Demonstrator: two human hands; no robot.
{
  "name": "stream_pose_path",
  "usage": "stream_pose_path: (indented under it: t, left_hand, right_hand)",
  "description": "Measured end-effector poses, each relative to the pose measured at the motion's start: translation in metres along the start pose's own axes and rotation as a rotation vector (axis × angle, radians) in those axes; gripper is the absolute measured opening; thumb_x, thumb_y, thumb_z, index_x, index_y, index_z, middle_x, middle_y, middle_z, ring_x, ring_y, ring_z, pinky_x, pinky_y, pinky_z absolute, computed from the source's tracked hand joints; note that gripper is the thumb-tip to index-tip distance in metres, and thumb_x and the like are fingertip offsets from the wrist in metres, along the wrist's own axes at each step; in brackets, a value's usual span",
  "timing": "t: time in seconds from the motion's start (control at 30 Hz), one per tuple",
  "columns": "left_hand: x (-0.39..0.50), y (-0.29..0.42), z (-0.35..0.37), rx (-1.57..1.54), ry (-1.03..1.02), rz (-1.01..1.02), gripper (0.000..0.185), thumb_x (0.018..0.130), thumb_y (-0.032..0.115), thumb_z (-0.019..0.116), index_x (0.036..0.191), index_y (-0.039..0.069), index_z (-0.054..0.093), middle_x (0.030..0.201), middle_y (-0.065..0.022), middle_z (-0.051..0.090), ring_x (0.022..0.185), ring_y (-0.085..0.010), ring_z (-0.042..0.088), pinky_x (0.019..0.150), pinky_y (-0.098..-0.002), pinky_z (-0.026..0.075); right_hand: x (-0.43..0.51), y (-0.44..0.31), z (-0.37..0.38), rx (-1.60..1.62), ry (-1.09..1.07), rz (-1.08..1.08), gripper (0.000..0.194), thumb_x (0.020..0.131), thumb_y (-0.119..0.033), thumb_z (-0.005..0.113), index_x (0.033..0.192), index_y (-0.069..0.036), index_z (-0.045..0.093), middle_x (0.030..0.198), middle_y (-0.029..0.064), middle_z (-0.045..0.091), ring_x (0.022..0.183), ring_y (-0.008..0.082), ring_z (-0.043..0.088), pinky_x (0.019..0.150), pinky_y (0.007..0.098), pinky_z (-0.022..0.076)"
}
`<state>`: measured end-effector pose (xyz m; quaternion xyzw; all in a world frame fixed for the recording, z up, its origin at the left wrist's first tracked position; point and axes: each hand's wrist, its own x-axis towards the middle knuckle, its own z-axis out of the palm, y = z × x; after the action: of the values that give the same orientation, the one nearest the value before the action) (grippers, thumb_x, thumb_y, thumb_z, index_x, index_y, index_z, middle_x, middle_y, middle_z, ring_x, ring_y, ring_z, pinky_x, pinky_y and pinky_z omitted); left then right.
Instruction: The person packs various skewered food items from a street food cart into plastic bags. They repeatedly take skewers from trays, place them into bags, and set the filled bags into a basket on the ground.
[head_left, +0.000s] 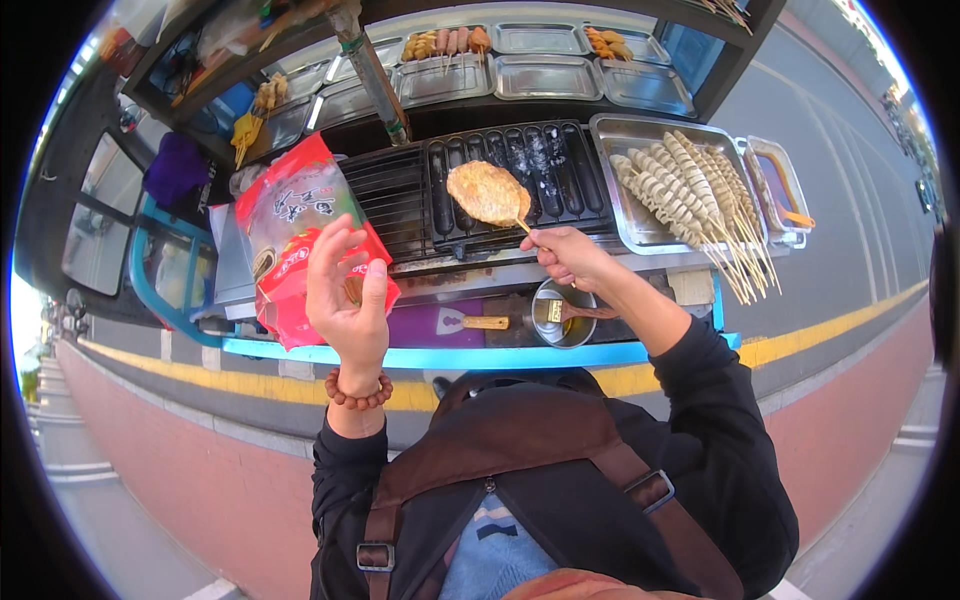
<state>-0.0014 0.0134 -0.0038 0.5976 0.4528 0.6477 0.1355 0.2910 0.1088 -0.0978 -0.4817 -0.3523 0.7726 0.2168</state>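
Note:
In my right hand (566, 259) is the wooden stick of a flat, browned piece of food (487, 193), held over the black sausage grill plate (570, 169). Some of the plate's grooves bear white residue. My left hand (349, 292) is raised with fingers apart, in front of a red and clear plastic food bag (296, 195) that bears writing. No object shows in that palm; whether the hand touches the bag I cannot tell. To the left of the plate lies a barred grill rack (390, 202).
A steel tray (630, 217) of spiral-cut skewers (675, 187) sits at right, its sticks overhanging the front. Below the grill are a metal cup (566, 337) with a brush (555, 311) and a wooden-handled scraper (484, 322). A post (371, 75) rises behind, before more steel trays (547, 77).

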Motion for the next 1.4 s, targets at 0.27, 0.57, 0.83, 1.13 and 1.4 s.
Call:
stream_pose_path:
  t: [0.27,0.57,0.83,1.13,1.4]
  left_hand:
    - [-0.036,-0.001,-0.005,0.031,0.139,-0.075,0.032,0.096,-0.008,0.058,0.127,-0.003,0.059,0.137,-0.0174,0.06,0.108,-0.0193,0.065,0.093,-0.0337,0.056]
    - [-0.086,-0.015,-0.022,0.092,0.136,-0.154,0.032,0.096,-0.009,0.058,0.127,-0.005,0.058,0.132,-0.0196,0.062,0.098,-0.0198,0.068,0.09,-0.0331,0.056]
    - [-0.114,-0.021,-0.01,0.278,0.229,-0.174,0.029,0.096,-0.011,0.057,0.124,-0.007,0.06,0.13,-0.0212,0.062,0.1,-0.0233,0.067,0.086,-0.0361,0.058]
    - [-0.129,0.0,-0.054,0.921,0.359,-0.122,0.022,0.097,-0.008,0.062,0.119,-0.007,0.062,0.133,-0.021,0.061,0.109,-0.0258,0.065,0.087,-0.0337,0.057]
    - [-0.091,0.007,-0.094,1.361,0.455,-0.259,0.052,0.086,0.006,0.08,0.134,0.0,0.06,0.149,-0.0196,0.052,0.136,-0.0359,0.052,0.106,-0.043,0.048]
  right_hand:
    - [-0.005,0.003,0.025,-1.108,0.328,-0.587,0.031,0.104,-0.027,0.056,0.094,0.001,0.064,0.08,0.0283,0.068,0.082,0.0512,0.065,0.072,0.0597,0.0509]
    - [-0.039,-0.108,-0.091,-0.828,0.517,-0.499,0.028,0.099,-0.03,0.065,0.096,-0.004,0.077,0.07,0.0045,0.069,0.06,0.0133,0.063,0.059,0.0318,0.0504]
    - [0.057,-0.277,-0.352,-1.617,1.13,-0.202,0.025,0.092,-0.021,0.059,0.094,-0.004,0.079,0.099,0.0195,0.076,0.095,0.0381,0.074,0.083,0.0461,0.0595]
    - [0.261,-0.282,-0.533,-1.413,1.241,-0.283,0.035,0.097,-0.026,0.053,0.115,-0.004,0.074,0.116,0.0226,0.073,0.11,0.0371,0.071,0.09,0.0486,0.0585]
    - [0.281,-0.321,-0.536,-1.647,1.104,-0.394,0.037,0.102,-0.028,0.052,0.124,-0.002,0.066,0.109,0.0224,0.072,0.102,0.0395,0.071,0.089,0.0495,0.0565]
